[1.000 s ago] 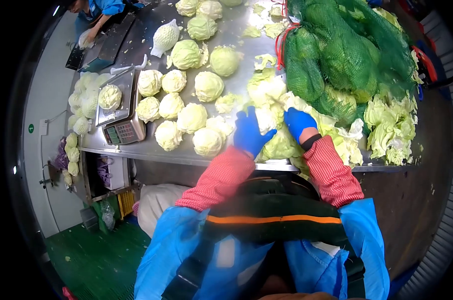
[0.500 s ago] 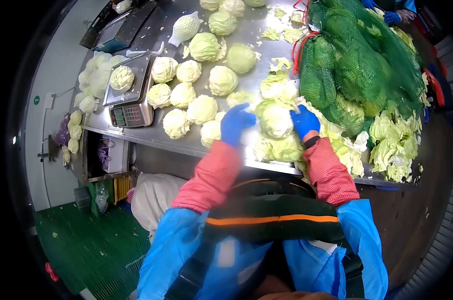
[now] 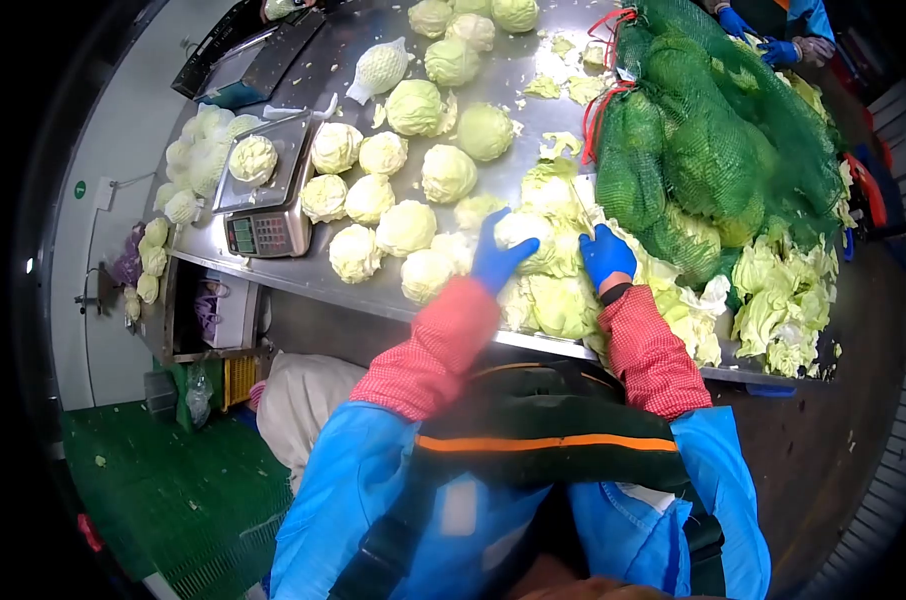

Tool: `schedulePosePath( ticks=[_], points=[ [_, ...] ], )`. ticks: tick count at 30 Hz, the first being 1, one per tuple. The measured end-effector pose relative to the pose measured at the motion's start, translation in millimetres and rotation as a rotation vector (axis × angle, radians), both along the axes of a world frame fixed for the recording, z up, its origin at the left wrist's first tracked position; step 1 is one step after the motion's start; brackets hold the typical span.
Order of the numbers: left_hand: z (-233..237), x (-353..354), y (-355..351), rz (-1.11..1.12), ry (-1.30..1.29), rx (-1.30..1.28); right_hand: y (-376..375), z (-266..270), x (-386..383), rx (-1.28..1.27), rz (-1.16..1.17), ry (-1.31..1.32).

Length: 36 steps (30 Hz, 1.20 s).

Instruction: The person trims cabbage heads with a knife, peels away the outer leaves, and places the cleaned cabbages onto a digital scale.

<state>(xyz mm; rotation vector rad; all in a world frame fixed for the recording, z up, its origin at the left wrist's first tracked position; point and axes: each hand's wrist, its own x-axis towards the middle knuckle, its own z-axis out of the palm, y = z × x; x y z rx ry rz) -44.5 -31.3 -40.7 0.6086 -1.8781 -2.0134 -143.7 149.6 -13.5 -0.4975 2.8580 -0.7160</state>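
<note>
My left hand [image 3: 503, 254], in a blue glove, is curved round the near left side of a pale green cabbage [image 3: 525, 231], thumb and fingers apart against it. Just right of that cabbage is my right hand [image 3: 606, 254], also gloved in blue, with its fingers bent inward. A thin, narrow line runs up from its fingertips, but I cannot make out what it holds. Loose cabbage leaves [image 3: 558, 305] lie beneath and in front of both hands. Trimmed cabbages [image 3: 407, 228] sit in a group to the left of my left hand.
A digital scale [image 3: 265, 225] bearing one cabbage stands at the left on the metal table [image 3: 348, 292]. Green mesh sacks [image 3: 713, 150] of cabbages fill the right side, beside a leaf heap [image 3: 788, 290]. Another person's gloved hands [image 3: 758, 38] show at the top right.
My left hand has moved right onto the cabbage. The larger, leafy cabbage between my hands looks smaller, with loose leaves now below it. My right hand has stayed nearly in place.
</note>
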Motion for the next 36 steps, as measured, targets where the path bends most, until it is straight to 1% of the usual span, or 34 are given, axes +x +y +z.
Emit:
schedulePosePath(
  ticks=[2,3,4,5,6,7,8,9,10,12,14,15,16,17,18,20,21,22,24,25,26,27,28,29,30,32,33,34,35,36],
  points=[
    [11.2,12.8,-1.8,0.055,0.029,0.177,1.3,4.3,0.8,0.009,-0.009,-0.050],
    [-23.0,9.9,-23.9,-0.101,0.070,0.359,4.3,13.3,3.4,0.009,-0.012,-0.064],
    [-0.4,15.9,-19.6,-0.084,0.095,0.654,9.0,23.5,6.6,0.011,-0.015,-0.078],
    [23.8,24.6,-12.9,-0.068,0.121,0.947,15.0,35.3,9.4,-0.047,0.010,-0.026],
    [41.0,29.4,-9.7,-0.048,0.150,1.241,19.0,38.3,6.4,-0.020,0.015,-0.020],
    [34.8,31.1,-12.7,-0.067,0.145,1.017,21.6,40.5,2.7,-0.027,0.006,0.009],
    [41.5,35.9,-12.3,-0.072,0.152,1.101,24.5,43.3,0.1,-0.035,-0.009,0.036],
    [66.7,39.6,-7.8,-0.084,0.156,1.185,26.0,51.6,-7.0,0.005,-0.013,-0.066],
    [80.6,40.9,-6.2,-0.098,0.162,1.269,26.4,58.1,-6.3,-0.067,0.001,0.022],
    [85.7,35.5,-9.1,-0.288,0.230,1.307,21.5,74.7,-2.3,-0.212,0.028,0.206],
    [113.3,35.9,-1.8,-0.278,0.120,1.224,7.0,127.9,21.9,-0.518,0.148,-0.137],
    [91.2,31.7,-7.6,-0.304,0.246,1.523,-1.7,135.5,31.3,-0.521,0.238,-0.178],
    [91.2,30.0,-3.5,-0.312,0.174,1.303,-8.5,140.0,38.1,-0.525,0.327,-0.216],
    [91.1,28.3,3.5,-0.318,0.108,1.082,-11.6,142.0,42.7,-0.326,0.372,-0.101],
    [91.2,27.2,7.7,-0.319,0.048,0.859,-12.0,118.1,40.6,-0.426,0.358,0.076],
    [85.4,33.6,1.0,-0.342,0.022,1.060,-8.7,114.3,30.4,-0.678,0.158,-0.507],
    [84.8,37.2,1.8,-0.281,0.019,1.133,-7.7,123.6,33.9,-0.805,0.013,-0.653],
    [83.9,39.9,3.5,-0.217,0.017,1.207,-4.8,116.7,29.4,-0.715,-0.019,-0.649],
    [38.8,37.3,-1.3,-0.207,0.099,0.711,4.6,110.5,26.3,-0.697,0.045,-0.551],
    [51.0,36.8,-0.5,-0.167,0.102,0.786,11.1,89.1,18.1,-0.590,0.082,-0.371],
    [63.2,38.6,-1.1,-0.228,0.089,0.711,19.1,61.3,9.1,-0.483,0.116,-0.194],
    [75.4,40.4,-1.8,-0.287,0.079,0.633,25.8,46.2,1.1,-0.231,0.124,-0.008],
    [88.0,42.5,-7.0,-0.444,0.056,0.398,32.0,43.7,-5.9,-0.140,0.185,-0.053],
    [90.8,41.3,-9.5,-0.532,0.046,0.382,33.0,39.4,-5.6,-0.212,0.191,-0.023],
    [93.5,40.1,-11.9,-0.620,0.037,0.363,29.3,50.9,-0.6,-0.282,0.200,0.003],
    [89.4,39.6,-8.1,-0.657,0.032,0.782,11.8,97.8,6.9,-0.572,0.303,-0.422],
    [93.7,36.6,-5.0,-0.671,0.034,0.988,5.5,103.0,5.3,-0.745,0.387,-0.631],
    [100.2,36.5,-3.2,-0.629,0.027,1.044,1.0,121.8,7.5,-0.794,0.334,-0.872],
    [107.9,36.3,-1.1,-0.586,0.022,1.099,-1.6,122.4,6.4,-0.901,0.353,-1.011],
    [117.9,35.8,1.6,-0.542,0.018,1.153,-2.5,124.6,6.7,-0.903,0.312,-1.032]
  ],
)
